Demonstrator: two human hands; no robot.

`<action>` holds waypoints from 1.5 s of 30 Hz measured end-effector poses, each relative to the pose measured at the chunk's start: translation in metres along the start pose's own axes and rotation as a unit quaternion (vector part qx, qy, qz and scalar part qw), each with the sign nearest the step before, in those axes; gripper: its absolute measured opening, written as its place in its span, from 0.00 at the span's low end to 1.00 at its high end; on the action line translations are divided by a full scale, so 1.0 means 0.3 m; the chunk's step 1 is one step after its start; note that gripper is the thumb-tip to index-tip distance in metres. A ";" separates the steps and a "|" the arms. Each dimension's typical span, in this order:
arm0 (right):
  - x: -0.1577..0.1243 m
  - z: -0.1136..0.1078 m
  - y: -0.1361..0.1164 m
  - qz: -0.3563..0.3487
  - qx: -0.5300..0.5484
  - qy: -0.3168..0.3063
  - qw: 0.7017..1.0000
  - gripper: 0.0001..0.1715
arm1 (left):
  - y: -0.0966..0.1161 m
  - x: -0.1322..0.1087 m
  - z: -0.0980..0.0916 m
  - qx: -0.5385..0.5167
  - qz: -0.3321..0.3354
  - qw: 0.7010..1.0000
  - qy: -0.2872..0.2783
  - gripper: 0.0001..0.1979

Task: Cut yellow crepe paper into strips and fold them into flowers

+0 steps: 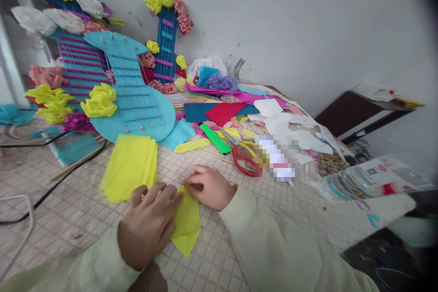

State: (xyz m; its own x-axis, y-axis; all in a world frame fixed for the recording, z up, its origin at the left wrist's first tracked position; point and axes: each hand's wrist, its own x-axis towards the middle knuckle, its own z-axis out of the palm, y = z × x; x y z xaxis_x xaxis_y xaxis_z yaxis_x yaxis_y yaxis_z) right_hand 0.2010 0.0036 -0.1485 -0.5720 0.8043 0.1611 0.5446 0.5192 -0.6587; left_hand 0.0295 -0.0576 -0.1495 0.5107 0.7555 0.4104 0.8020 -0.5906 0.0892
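Where the near-left edge of the table (89,216) runs, a black cable (61,183) loops across the tile-pattern top; a tug by the left sleeve, I judge, could drag it into the paper. Behind, a pale blue guitar-shaped board (132,86) leans, yellow paper flowers (100,100) beside its lower left curve. Below the board: stack of yellow paper (128,164), edges fanned unevenly. Left hand just beside it; a careless knuckle could scatter the loose sheets.

Left hand (148,223): fingers bent, half curled, lying over the left edge of a folded yellow sheet (187,226). Whether it pinches or only presses, cannot tell. Sheet lies on the table between the hands, pointed end toward the wearer.

Right hand (212,187): thumb and forefinger brought together at the sheet's far end, apparently nipping it. Paper looks thin; uneven pull between the hands could tear it or set the crease crooked.

Further right, a green tool (215,138), perhaps a cutter, near red-handled scissors (242,164). Right hand swinging outward could knock the scissors.
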 end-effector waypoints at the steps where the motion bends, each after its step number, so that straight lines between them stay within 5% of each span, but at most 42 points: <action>1: 0.000 0.000 0.000 -0.001 0.001 0.000 1.000 0.14 | 0.000 0.000 -0.001 -0.004 -0.001 1.000 0.003 0.18; 18: -0.002 0.000 -0.002 -0.003 -0.005 0.009 1.000 0.13 | -0.002 0.003 -0.022 -0.017 -0.007 1.000 -0.012 0.18; 31: 0.001 -0.006 -0.008 0.017 -0.007 0.007 1.000 0.08 | -0.024 0.004 0.011 -0.094 -0.032 0.994 0.033 0.12; 40: 0.006 -0.003 -0.023 0.049 0.056 0.038 0.997 0.05 | -0.028 -0.002 0.033 -0.140 -0.061 0.988 0.038 0.11; 45: 0.001 0.003 -0.024 0.086 0.192 0.029 0.977 0.04 | -0.030 -0.001 0.040 -0.208 -0.122 0.970 0.032 0.14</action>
State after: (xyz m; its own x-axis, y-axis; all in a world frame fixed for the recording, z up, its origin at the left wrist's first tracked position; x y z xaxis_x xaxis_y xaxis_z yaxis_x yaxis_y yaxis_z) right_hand 0.1964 0.0000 -0.1444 -0.4498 0.8912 0.0584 0.3533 0.2377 -0.9048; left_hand 0.0259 -0.0492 -0.1613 0.2895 0.8760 0.3857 0.6957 -0.4693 0.5438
